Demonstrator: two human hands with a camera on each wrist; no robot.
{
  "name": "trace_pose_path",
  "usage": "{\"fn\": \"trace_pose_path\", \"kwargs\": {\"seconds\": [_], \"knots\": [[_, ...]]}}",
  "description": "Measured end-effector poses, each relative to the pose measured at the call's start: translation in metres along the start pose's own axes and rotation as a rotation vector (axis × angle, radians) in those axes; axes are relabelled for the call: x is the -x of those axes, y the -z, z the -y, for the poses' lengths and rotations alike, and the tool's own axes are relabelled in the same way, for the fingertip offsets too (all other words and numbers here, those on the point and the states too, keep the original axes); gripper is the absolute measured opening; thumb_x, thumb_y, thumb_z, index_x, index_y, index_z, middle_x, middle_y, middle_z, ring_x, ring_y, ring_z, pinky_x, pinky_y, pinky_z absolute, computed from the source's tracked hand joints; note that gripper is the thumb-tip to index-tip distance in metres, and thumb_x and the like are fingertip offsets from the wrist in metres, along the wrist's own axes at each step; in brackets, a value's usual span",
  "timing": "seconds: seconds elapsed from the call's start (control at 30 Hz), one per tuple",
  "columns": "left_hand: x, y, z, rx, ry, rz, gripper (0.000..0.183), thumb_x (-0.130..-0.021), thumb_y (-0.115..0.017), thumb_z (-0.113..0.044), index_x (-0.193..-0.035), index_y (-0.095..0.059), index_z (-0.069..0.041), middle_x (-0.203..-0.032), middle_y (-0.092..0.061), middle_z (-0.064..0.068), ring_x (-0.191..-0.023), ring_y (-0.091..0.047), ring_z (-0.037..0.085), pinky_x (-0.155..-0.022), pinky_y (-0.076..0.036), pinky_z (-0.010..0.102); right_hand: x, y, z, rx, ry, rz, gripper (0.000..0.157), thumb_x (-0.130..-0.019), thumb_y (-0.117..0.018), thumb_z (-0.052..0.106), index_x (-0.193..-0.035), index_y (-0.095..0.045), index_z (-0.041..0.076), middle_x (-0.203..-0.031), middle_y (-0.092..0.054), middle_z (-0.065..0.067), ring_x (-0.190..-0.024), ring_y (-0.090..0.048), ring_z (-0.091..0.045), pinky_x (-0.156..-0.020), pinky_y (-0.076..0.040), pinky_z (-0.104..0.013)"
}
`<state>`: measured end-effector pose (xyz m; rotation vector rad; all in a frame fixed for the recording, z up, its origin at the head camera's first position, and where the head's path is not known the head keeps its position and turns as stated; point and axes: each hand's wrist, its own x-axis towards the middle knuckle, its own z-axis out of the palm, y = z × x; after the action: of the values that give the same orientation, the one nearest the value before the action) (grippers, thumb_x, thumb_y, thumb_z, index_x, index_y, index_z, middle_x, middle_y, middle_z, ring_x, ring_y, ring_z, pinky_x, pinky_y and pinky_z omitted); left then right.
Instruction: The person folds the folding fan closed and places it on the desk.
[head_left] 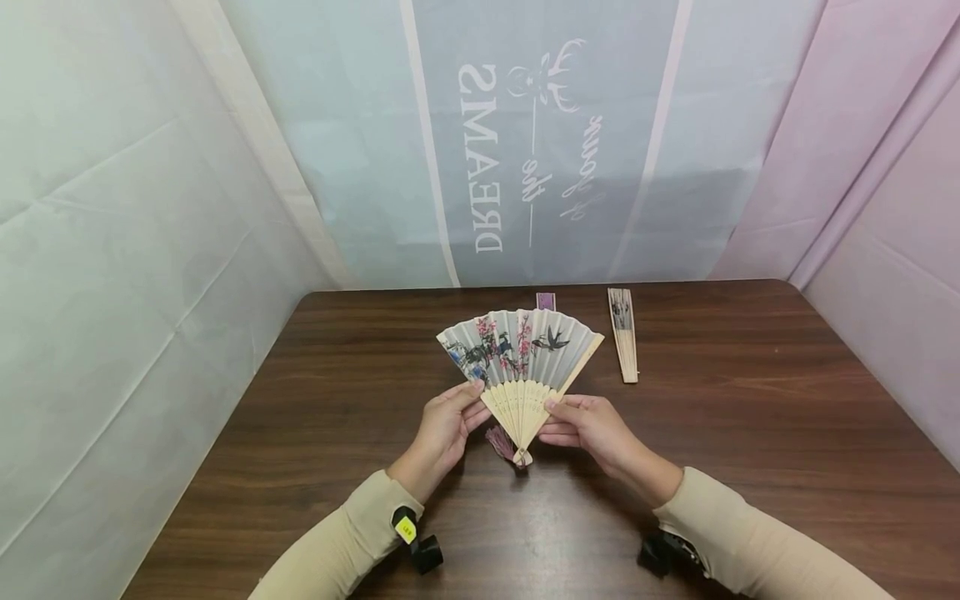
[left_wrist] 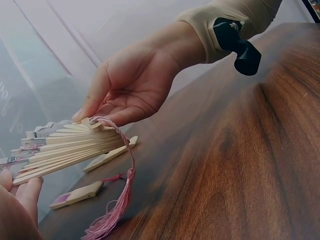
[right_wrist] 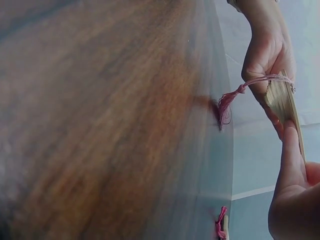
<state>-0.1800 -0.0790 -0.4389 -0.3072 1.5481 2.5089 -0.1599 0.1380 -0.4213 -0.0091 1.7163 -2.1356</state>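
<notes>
An unfolded hand fan [head_left: 517, 354] with pale wooden ribs and a grey leaf, painted with pink blossoms and dark birds, is held up over the table. My left hand [head_left: 446, 423] pinches its left edge, thumb on the front. On the opposite edge, my right hand [head_left: 588, 427] grips the outer rib between thumb and fingers. The fan's pivot points toward me. From it hangs a pink tassel [left_wrist: 117, 210] on a twisted cord, dangling freely in the left wrist view.
A folded fan [head_left: 625, 337] with a grey leaf lies at the back right of the brown wooden table [head_left: 300, 417]. Partly hidden behind the unfolded fan is a folded purple fan [head_left: 546, 301]. Printed cloth [head_left: 375, 142] hangs along the table's far edge.
</notes>
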Motion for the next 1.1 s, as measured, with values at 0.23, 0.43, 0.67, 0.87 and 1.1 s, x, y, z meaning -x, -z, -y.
{"fn": "trace_pose_path", "kwargs": {"seconds": [0.23,0.43,0.67,0.87,1.1], "knots": [[0.0035,-0.0018,-0.0007,-0.011,-0.005,-0.006,0.032,-0.099,-0.057,-0.005,-0.126,-0.055,0.014,-0.085,-0.075,-0.003,-0.079,-0.072,0.007,-0.073,-0.063,0.021,0.0010,0.0000,0.0002,0.017,0.002,0.011,0.029,-0.102,-0.052,0.008,-0.116,-0.055,-0.018,-0.082,-0.076,-0.006,-0.078,-0.074,-0.011,-0.080,-0.064,-0.028],[0.0039,-0.0031,-0.0015,-0.016,-0.003,-0.010,0.025,-0.098,-0.058,-0.004,-0.119,-0.061,0.011,-0.082,-0.074,-0.003,-0.076,-0.072,0.007,-0.071,-0.063,0.020,0.0008,-0.0010,-0.0001,0.025,0.000,0.023,0.025,-0.102,-0.054,0.008,-0.111,-0.058,-0.014,-0.082,-0.076,-0.007,-0.077,-0.074,-0.012,-0.080,-0.064,-0.029],[0.0020,-0.0024,-0.0012,-0.006,-0.013,0.012,0.010,-0.098,-0.058,-0.003,-0.101,-0.067,0.000,-0.080,-0.074,-0.003,-0.075,-0.072,0.008,-0.071,-0.063,0.021,0.0006,-0.0010,-0.0013,0.027,-0.007,0.011,0.026,-0.102,-0.053,0.009,-0.114,-0.058,-0.014,-0.084,-0.076,-0.007,-0.079,-0.074,-0.012,-0.081,-0.064,-0.029],[0.0021,-0.0019,-0.0010,-0.011,-0.016,0.009,0.013,-0.098,-0.058,-0.004,-0.107,-0.065,0.004,-0.079,-0.073,-0.003,-0.074,-0.072,0.007,-0.070,-0.063,0.021,-0.0001,-0.0018,-0.0030,0.039,-0.007,0.016,0.032,-0.103,-0.052,0.010,-0.120,-0.054,-0.017,-0.089,-0.076,-0.008,-0.082,-0.074,-0.012,-0.083,-0.063,-0.030],[0.0015,-0.0026,-0.0007,-0.028,-0.003,-0.003,0.025,-0.098,-0.059,-0.003,-0.118,-0.059,0.012,-0.079,-0.073,-0.003,-0.074,-0.072,0.008,-0.071,-0.064,0.022,-0.0005,-0.0033,-0.0022,0.029,-0.015,0.031,0.034,-0.103,-0.051,0.010,-0.121,-0.052,-0.019,-0.088,-0.076,-0.008,-0.082,-0.074,-0.012,-0.083,-0.063,-0.029]]}}
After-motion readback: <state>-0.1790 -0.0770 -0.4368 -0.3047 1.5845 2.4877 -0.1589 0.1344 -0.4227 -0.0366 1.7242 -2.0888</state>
